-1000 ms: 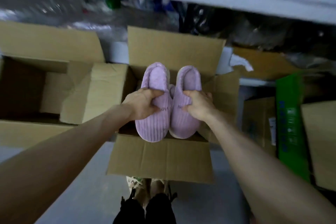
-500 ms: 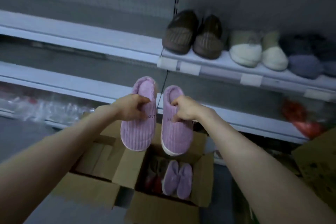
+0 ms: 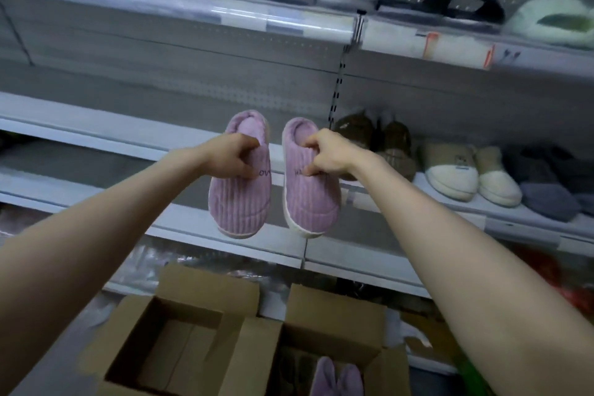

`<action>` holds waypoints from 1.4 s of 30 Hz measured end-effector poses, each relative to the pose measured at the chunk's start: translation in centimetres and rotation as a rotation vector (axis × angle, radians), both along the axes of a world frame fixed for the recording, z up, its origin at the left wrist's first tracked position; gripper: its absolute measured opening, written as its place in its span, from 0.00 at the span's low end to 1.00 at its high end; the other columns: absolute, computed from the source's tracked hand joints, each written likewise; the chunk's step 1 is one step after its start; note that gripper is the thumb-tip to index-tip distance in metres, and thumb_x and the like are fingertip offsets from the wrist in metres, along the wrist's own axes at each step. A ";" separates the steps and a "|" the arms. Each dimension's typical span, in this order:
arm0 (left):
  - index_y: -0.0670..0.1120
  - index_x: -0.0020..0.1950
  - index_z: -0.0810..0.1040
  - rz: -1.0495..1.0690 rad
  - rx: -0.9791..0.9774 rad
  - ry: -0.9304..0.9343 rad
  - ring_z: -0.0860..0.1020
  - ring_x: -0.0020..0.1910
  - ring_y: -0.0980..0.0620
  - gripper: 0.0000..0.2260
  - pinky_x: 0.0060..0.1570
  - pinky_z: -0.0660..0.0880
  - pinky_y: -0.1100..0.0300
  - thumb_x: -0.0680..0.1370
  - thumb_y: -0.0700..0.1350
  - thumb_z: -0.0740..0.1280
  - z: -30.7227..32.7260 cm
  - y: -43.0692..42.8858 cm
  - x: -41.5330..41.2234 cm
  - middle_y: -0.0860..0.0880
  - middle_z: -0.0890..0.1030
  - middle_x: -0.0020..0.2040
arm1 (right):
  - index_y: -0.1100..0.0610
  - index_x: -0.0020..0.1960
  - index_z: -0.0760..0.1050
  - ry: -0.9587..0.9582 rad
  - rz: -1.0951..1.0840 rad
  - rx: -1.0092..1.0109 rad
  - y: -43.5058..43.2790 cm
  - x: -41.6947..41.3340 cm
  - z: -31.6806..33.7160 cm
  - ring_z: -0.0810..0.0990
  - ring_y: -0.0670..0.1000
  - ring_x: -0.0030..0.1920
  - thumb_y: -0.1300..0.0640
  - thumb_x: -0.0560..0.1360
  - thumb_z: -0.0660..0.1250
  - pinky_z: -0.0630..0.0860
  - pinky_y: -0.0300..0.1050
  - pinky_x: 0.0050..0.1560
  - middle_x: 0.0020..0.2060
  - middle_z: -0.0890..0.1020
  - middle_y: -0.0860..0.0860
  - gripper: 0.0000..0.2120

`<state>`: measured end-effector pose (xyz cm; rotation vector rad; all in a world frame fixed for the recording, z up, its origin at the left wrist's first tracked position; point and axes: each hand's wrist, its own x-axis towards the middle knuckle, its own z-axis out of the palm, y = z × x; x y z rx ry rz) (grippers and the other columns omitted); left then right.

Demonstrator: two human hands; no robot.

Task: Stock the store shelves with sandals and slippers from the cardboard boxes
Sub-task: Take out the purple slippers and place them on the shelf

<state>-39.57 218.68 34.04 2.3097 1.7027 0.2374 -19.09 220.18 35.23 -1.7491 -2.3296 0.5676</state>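
Inside right-hand box (image 3: 334,312), purple slippers (image 3: 337,378).

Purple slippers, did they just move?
Yes, up: the purple slippers were low over the cardboard box; now the left hand and right hand hold them level with the brown slippers.

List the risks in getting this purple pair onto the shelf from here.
1. The left hand and right hand only pinch the left purple slipper and right purple slipper near their openings, toes hanging; either might slip and fall toward the cardboard box below.
2. The brown slippers sit close beside the right hand; setting the pair down there may knock them askew.
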 end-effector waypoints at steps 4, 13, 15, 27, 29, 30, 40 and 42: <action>0.40 0.63 0.72 -0.034 -0.002 -0.005 0.71 0.47 0.47 0.20 0.45 0.66 0.60 0.73 0.46 0.70 -0.1 6.0 -2.9 0.40 0.78 0.54 | 0.55 0.70 0.69 0.001 -0.108 0.031 5.0 -3.1 -0.9 0.73 0.59 0.64 0.54 0.69 0.75 0.70 0.53 0.64 0.66 0.73 0.57 0.32; 0.42 0.64 0.70 -0.156 -0.001 -0.017 0.75 0.53 0.42 0.21 0.46 0.68 0.58 0.73 0.44 0.69 -1.9 19.3 -5.2 0.42 0.77 0.55 | 0.56 0.70 0.68 0.003 -0.280 0.048 16.1 -6.9 -3.7 0.70 0.58 0.67 0.56 0.70 0.74 0.66 0.56 0.68 0.66 0.74 0.56 0.30; 0.43 0.66 0.70 -0.166 -0.027 -0.020 0.75 0.55 0.42 0.22 0.48 0.69 0.58 0.73 0.45 0.69 -2.7 21.9 -4.9 0.42 0.77 0.58 | 0.56 0.71 0.67 0.032 -0.308 0.022 18.2 -6.6 -4.5 0.70 0.58 0.68 0.56 0.71 0.73 0.67 0.52 0.68 0.68 0.72 0.56 0.31; 0.45 0.64 0.71 -0.257 -0.049 -0.047 0.73 0.58 0.42 0.18 0.51 0.68 0.58 0.75 0.43 0.64 -5.7 30.3 -2.2 0.42 0.75 0.63 | 0.56 0.66 0.74 0.017 -0.329 0.026 26.2 -4.7 -7.0 0.74 0.58 0.63 0.66 0.73 0.62 0.72 0.49 0.64 0.64 0.76 0.55 0.22; 0.45 0.63 0.71 -0.256 -0.037 -0.051 0.73 0.57 0.42 0.16 0.53 0.70 0.55 0.75 0.42 0.63 -6.4 30.9 -2.2 0.42 0.76 0.61 | 0.54 0.67 0.74 0.019 -0.327 0.029 27.0 -4.6 -7.1 0.74 0.57 0.63 0.65 0.74 0.62 0.71 0.49 0.64 0.65 0.75 0.55 0.22; 0.45 0.63 0.71 -0.256 -0.026 -0.051 0.74 0.57 0.42 0.15 0.53 0.71 0.54 0.76 0.42 0.62 -6.6 31.1 -2.2 0.42 0.76 0.61 | 0.54 0.66 0.74 0.025 -0.321 0.030 27.3 -4.5 -7.2 0.74 0.57 0.63 0.64 0.73 0.62 0.71 0.50 0.64 0.64 0.76 0.54 0.22; 0.48 0.70 0.66 -0.235 -0.024 -0.053 0.71 0.63 0.41 0.23 0.59 0.67 0.54 0.76 0.53 0.63 -6.3 31.5 -2.4 0.42 0.72 0.66 | 0.50 0.68 0.69 -0.046 -0.328 0.081 27.7 -3.6 -6.7 0.68 0.59 0.68 0.49 0.74 0.66 0.63 0.55 0.68 0.67 0.72 0.55 0.23; 0.49 0.73 0.62 -0.225 -0.041 -0.057 0.69 0.66 0.41 0.28 0.62 0.66 0.53 0.76 0.56 0.63 -5.5 31.0 -2.3 0.43 0.69 0.69 | 0.52 0.72 0.64 -0.048 -0.340 0.078 27.0 -3.2 -5.7 0.65 0.58 0.70 0.47 0.76 0.64 0.61 0.55 0.70 0.70 0.68 0.55 0.27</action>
